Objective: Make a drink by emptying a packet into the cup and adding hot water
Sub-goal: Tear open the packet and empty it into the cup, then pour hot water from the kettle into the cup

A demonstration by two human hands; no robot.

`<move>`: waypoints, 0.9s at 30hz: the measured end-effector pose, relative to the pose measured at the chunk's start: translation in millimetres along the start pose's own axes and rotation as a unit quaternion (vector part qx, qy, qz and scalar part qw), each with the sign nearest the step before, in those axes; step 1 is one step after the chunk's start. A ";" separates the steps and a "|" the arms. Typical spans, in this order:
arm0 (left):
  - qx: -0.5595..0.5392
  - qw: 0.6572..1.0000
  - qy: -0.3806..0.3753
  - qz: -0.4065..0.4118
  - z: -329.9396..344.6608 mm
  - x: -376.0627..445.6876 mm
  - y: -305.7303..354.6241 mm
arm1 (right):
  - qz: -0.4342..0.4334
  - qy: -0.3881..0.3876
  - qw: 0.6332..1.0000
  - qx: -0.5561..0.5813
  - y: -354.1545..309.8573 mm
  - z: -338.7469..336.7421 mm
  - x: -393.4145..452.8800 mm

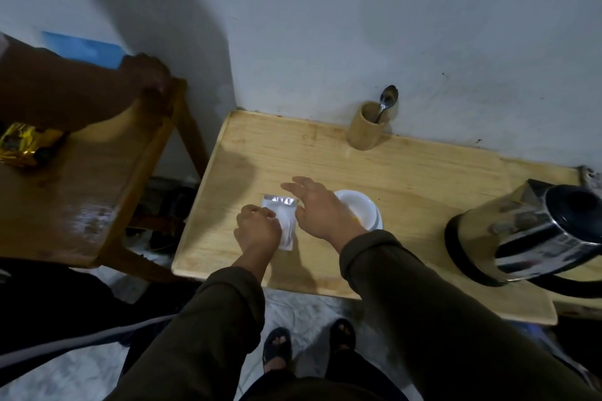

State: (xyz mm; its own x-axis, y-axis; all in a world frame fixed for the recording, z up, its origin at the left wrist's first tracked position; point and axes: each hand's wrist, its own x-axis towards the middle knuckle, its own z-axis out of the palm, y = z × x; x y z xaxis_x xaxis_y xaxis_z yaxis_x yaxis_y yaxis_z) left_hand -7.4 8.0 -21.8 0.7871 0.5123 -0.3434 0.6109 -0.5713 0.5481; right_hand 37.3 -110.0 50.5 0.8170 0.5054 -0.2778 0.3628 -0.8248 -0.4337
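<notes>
Light wooden table (325, 153), seen from above. The silver packet (284, 221) lies flat near table centre, at 9 o'clock of the white cup (356, 208) and just beside it. The left hand (257, 228), fingers curled narrow, pins the packet's lower edge, probably to steady it for pickup. The right hand (317, 205) hovers wide, empty, partly over the cup. The steel kettle (534, 234) waits at 3 o'clock; a spoon (387, 101) stands in a bamboo holder (366, 130) at 12 o'clock.

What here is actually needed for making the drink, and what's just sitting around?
For the drink:
- silver packet, under the left hand
- white cup, beside the right hand
- steel kettle
- spoon in its bamboo holder, perhaps for stirring

Just lying about:
- gold wrapper on the side table
</notes>
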 end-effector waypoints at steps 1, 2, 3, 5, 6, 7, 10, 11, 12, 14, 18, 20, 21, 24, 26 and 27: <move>-0.003 1.000 0.006 0.005 -1.5 1.5 4.9 | 0.001 0.003 1.000 -0.007 2.9 -6.1 -0.4; -0.008 1.000 0.008 0.013 -2.4 2.8 10.0 | 0.001 0.008 1.000 -0.014 6.2 -11.9 -1.0; -0.015 1.000 0.009 0.023 -3.2 3.7 15.7 | 0.003 0.019 1.000 -0.017 10.1 -18.0 -2.4; -0.036 0.998 0.010 0.045 -5.1 2.5 29.4 | 0.017 0.048 0.999 -0.014 19.3 -30.4 -8.7; -0.046 0.997 0.011 0.058 -6.5 0.3 37.4 | 0.026 0.063 0.998 -0.008 25.0 -37.3 -13.1; -0.053 0.996 0.011 0.074 -7.3 -2.2 45.7 | 0.036 0.077 0.996 0.000 31.1 -44.1 -18.4; -0.064 0.990 0.004 0.124 -6.7 -11.8 69.2 | 0.066 0.121 0.990 0.018 52.8 -62.0 -36.1; -0.067 0.988 0.005 0.137 -5.5 -16.0 76.5 | 0.074 0.138 0.987 0.024 59.7 -66.6 -42.9; -0.071 0.986 0.009 0.150 -3.2 -20.0 82.5 | 0.081 0.152 0.985 0.028 65.9 -70.4 -49.5; -0.075 0.982 0.020 0.170 3.2 -30.0 93.0 | 0.082 0.170 0.982 0.021 77.4 -77.8 -65.8; -0.079 0.980 0.054 0.177 22.3 -63.5 108.5 | 0.060 0.208 0.976 -0.007 107.4 -92.0 -105.2; -0.083 0.980 0.078 0.162 34.1 -84.0 115.7 | 0.063 0.233 0.970 -0.018 123.2 -99.7 -126.5; -0.083 0.980 0.093 0.153 41.2 -94.9 118.4 | 0.066 0.246 0.967 -0.029 131.3 -103.0 -137.8; -0.070 0.982 0.131 0.119 65.7 -125.3 122.0 | 0.079 0.307 0.946 -0.063 157.3 -108.9 -174.9; -0.069 0.984 0.143 0.079 82.5 -141.9 120.8 | 0.096 0.343 0.930 -0.086 176.8 -111.3 -199.8; -0.074 0.986 0.139 0.058 90.5 -148.8 119.1 | 0.106 0.354 0.924 -0.101 186.9 -112.0 -211.7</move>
State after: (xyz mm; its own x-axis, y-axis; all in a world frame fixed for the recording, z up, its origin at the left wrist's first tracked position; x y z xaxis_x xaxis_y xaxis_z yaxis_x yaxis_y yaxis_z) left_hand -44.1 -194.3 25.5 0.7843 0.6174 -0.0607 0.4836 -0.5473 0.6831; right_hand -17.6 -399.6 124.2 0.9419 0.0931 0.3227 0.1782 -0.9530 -0.2452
